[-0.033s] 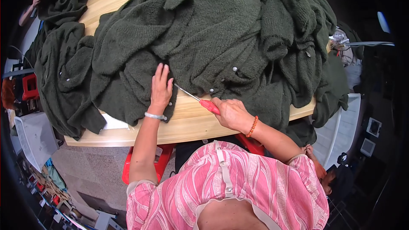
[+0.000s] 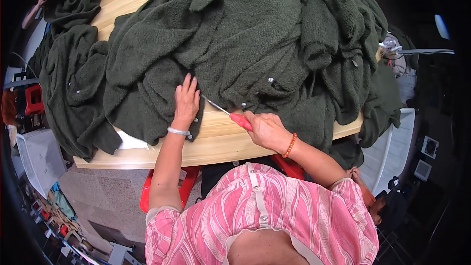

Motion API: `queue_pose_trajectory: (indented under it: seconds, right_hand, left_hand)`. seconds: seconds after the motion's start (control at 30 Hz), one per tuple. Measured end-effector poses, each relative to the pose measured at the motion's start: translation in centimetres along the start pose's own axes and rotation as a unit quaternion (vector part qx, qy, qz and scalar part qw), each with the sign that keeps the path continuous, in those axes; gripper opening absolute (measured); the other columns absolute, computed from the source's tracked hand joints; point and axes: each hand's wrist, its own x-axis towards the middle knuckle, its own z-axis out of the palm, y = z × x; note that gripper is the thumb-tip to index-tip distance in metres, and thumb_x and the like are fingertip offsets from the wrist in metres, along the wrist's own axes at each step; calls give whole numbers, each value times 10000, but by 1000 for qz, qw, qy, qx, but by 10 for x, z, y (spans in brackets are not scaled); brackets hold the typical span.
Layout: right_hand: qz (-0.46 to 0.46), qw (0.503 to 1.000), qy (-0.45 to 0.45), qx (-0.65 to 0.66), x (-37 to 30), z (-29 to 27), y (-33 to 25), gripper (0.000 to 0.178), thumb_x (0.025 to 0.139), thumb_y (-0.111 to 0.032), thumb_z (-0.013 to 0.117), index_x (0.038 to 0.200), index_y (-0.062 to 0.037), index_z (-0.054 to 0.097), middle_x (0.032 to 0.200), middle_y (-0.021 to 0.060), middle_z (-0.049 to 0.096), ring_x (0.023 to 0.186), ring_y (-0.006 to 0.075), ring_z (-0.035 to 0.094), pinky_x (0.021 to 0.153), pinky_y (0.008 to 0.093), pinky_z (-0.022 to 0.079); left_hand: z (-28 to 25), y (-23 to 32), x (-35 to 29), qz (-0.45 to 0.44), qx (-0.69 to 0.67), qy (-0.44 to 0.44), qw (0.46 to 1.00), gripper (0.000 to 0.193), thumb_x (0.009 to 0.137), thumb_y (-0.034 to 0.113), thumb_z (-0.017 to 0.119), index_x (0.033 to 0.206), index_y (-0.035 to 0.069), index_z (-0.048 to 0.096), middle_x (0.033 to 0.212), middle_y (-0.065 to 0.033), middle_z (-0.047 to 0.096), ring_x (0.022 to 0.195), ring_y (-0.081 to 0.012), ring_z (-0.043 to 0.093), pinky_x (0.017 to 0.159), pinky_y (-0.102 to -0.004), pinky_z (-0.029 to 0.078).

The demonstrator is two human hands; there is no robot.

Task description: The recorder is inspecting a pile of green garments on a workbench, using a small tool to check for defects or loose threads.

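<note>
Laid the outstretched left hand (image 2: 186, 104) on dark green knitwear (image 2: 260, 29) — clasped a red-handled tool (image 2: 240, 121) in the right hand (image 2: 267, 130), above the bench (image 2: 216, 140).

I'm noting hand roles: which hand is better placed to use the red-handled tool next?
Probably the right: the right hand grips the red-handled tool, while the left hand rests on the dark green knit, no tool visible in it.

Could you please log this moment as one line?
Left hand: open on dark green knit pile | Right hand: grips red-handled tool, metal shaft toward left hand | Around: wooden table, shiny buttons
</note>
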Motion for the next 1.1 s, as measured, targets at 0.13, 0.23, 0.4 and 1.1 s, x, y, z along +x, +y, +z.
queue_pose_trajectory:
  seconds: [0.13, 0.23, 0.4, 1.1]
  right_hand:
    - [21, 999, -12, -39, 17, -5, -1, 172, 852, -140, 585, 922, 16, 583, 716, 222, 663, 716, 409, 677, 663, 508, 521]
    - [15, 997, -68, -38, 19, -8, -2, 199, 864, -171, 600, 897, 25, 620, 742, 234, 671, 745, 406, 683, 679, 499, 528]
    - [-2, 992, -122, -28, 16, -12, -2, 248, 897, -266, 625, 953, -25, 619, 728, 221, 663, 720, 416, 663, 655, 509, 516]
    - [20, 992, -107, -66, 27, -13, -6, 224, 882, -221, 591, 956, -24, 668, 833, 232, 691, 841, 390, 687, 756, 478, 536]
  left_hand:
    - [10, 0, -2, -22, 12, -13, 1000, 456, 866, 116, 621, 1311, 44, 552, 1517, -62, 423, 1027, -305, 498, 939, -435, 406]
    - [12, 1, -11, -27, 11, -7, 1000, 506, 877, 117, 598, 1370, 37, 516, 1546, -43, 394, 1148, -311, 479, 1024, -459, 347]
    - [14, 1, -13, -9, 90, -8, 996, 544, 906, 191, 559, 1423, 49, 468, 1573, -54, 337, 1343, -350, 367, 1151, -518, 214]
    - [20, -5, -13, -14, 72, -22, 997, 579, 881, 144, 568, 1435, 39, 437, 1563, -76, 349, 1410, -362, 332, 1177, -575, 171]
